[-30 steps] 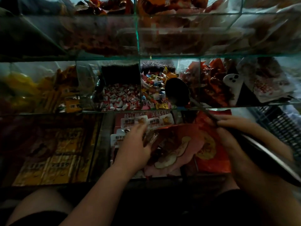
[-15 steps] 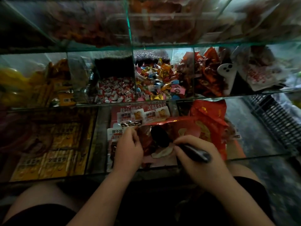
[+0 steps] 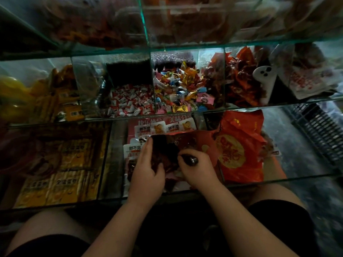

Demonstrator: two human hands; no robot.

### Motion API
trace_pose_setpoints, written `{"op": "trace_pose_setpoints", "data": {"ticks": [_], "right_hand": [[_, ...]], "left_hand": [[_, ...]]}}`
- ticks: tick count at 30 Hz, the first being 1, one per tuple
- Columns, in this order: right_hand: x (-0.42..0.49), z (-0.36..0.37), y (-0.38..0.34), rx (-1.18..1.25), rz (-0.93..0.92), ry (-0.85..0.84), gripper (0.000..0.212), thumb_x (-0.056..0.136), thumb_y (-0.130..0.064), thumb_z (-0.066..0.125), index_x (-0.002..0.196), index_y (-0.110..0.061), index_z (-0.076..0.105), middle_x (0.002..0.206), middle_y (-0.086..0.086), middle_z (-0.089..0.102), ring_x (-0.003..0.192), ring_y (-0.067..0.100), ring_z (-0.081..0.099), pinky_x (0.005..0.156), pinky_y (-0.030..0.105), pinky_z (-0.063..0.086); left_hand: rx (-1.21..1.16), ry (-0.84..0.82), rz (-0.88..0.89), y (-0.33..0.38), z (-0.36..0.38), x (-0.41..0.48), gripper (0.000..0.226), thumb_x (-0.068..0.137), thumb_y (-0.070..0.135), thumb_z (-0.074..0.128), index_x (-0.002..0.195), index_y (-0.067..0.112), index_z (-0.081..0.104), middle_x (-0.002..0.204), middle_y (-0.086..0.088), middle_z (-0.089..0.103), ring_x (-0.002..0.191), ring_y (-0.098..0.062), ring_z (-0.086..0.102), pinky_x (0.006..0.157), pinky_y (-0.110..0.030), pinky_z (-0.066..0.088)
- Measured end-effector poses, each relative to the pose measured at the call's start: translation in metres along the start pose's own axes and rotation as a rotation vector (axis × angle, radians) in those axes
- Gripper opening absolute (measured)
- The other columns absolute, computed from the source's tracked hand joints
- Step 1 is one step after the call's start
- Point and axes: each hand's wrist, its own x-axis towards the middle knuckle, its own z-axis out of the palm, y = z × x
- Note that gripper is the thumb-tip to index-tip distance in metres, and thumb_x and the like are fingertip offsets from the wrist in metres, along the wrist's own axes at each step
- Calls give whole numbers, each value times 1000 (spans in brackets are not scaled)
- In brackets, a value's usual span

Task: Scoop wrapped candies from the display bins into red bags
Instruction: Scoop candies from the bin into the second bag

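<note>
Nearest me, at the lowest bin's front glass edge point(image 3: 278, 179), my left hand point(image 3: 146, 173) pinches open the mouth of a red bag point(image 3: 202, 143). My right hand point(image 3: 199, 170) is curled round the scoop handle point(image 3: 190, 160); the bowl is hidden inside the bag. A second red bag point(image 3: 239, 145) lies just right. Beyond the next glass wall, mixed wrapped candies point(image 3: 182, 88) fill one bin and red-and-white candies point(image 3: 130, 102) its left neighbour. Open floor point(image 3: 289, 138) lies past the right edge.

Glass bins point(image 3: 185, 108); glossy plastic red bag point(image 3: 239, 145); shiny foil candies point(image 3: 183, 86).
</note>
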Motion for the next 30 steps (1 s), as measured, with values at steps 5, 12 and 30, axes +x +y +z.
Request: {"op": "trace_pose_setpoints", "data": {"ticks": [5, 12, 30], "right_hand": [[1, -10, 4, 50, 70, -33, 24, 87, -15, 73, 77, -37, 73, 86, -15, 75, 86, -1, 70, 80, 17, 54], [4, -18, 8, 116, 173, 6, 25, 87, -14, 73, 73, -34, 77, 84, -14, 76, 89, 5, 71, 83, 23, 54], [-6, -15, 12, 132, 163, 21, 21, 90, -15, 69, 77, -29, 76, 81, -37, 67, 80, -15, 64, 63, -1, 44]], "left_hand": [[-62, -115, -43, 0, -2, -2, 96, 92, 12, 60, 152, 61, 3, 161, 31, 16, 143, 11, 18, 111, -12, 18], [-63, -138, -44, 6, -3, -8, 104, 90, 11, 63, 146, 71, 0, 155, 36, 21, 145, 8, 18, 120, -27, 23], [-102, -121, -59, 0, -6, -8, 102, 86, 18, 63, 150, 67, 1, 165, 22, 21, 150, 0, 23, 122, -42, 30]]}}
